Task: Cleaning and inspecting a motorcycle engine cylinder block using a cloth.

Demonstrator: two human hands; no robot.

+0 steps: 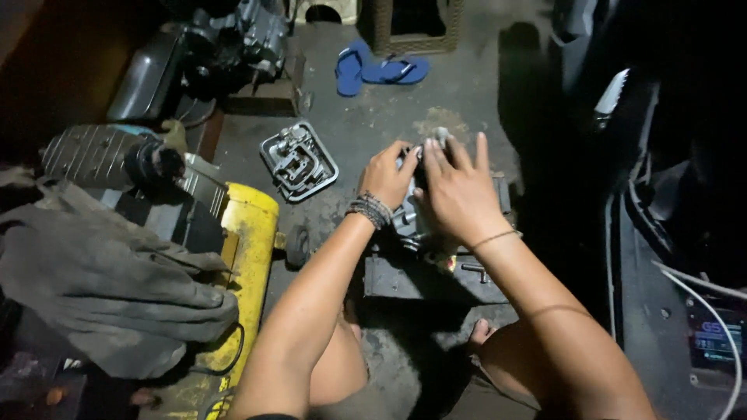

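Engine part (420, 225) beside metal cover (299, 161)

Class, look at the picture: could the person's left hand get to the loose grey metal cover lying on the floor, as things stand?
Probably yes. The left hand rests on the engine part, and the metal cover lies just to its left on bare floor, with nothing between them.

Engine part (411, 222) mostly hidden under both hands; far-right dark machinery (685, 155) too dim to identify.
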